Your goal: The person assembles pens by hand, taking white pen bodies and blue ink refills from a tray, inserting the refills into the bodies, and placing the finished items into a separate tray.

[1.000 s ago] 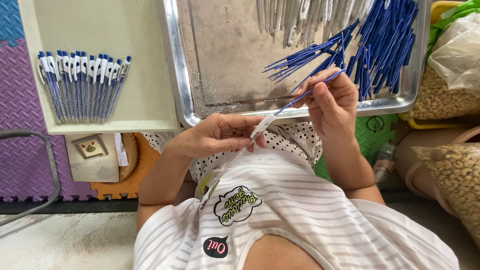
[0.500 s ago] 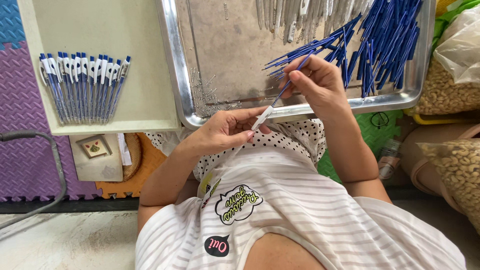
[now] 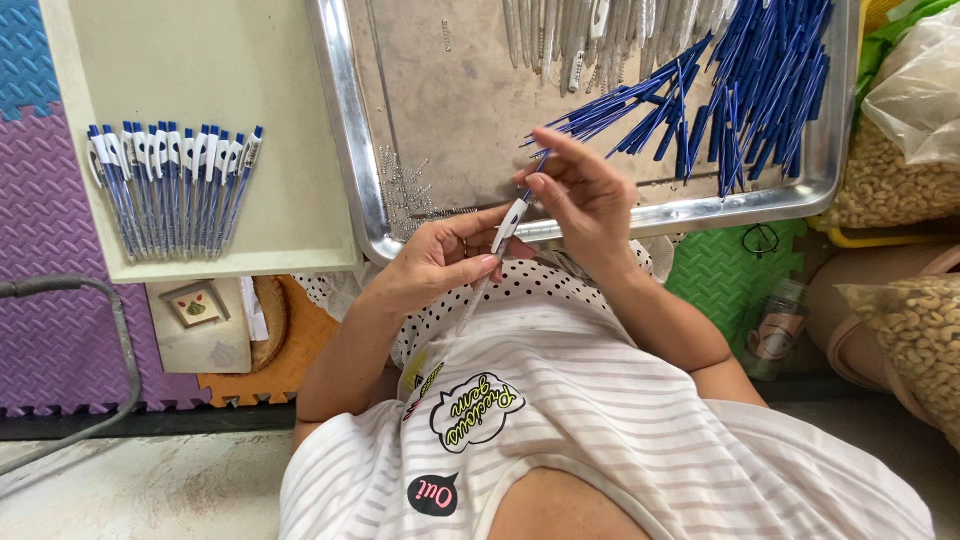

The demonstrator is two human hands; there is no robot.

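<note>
My left hand point(image 3: 440, 262) pinches the white lower half of a pen point(image 3: 508, 228) over the near rim of a metal tray point(image 3: 352, 160). My right hand point(image 3: 585, 195) grips the pen's blue upper barrel, fingers curled around it. The pen slants up and to the right between both hands. A heap of blue pen barrels point(image 3: 745, 85) lies in the tray just beyond my right hand. White pen parts point(image 3: 590, 30) lie at the tray's far edge.
A cream tray point(image 3: 230, 60) on the left holds a row of finished blue-and-white pens point(image 3: 170, 185). Small springs point(image 3: 405, 185) are scattered in the metal tray. Bags of pale nuts point(image 3: 900, 170) sit at right. Foam floor mats lie below.
My right hand slid up the pen toward the tray, pushing the blue barrel onto the white part. The left hand kept its grip and shifted slightly right.
</note>
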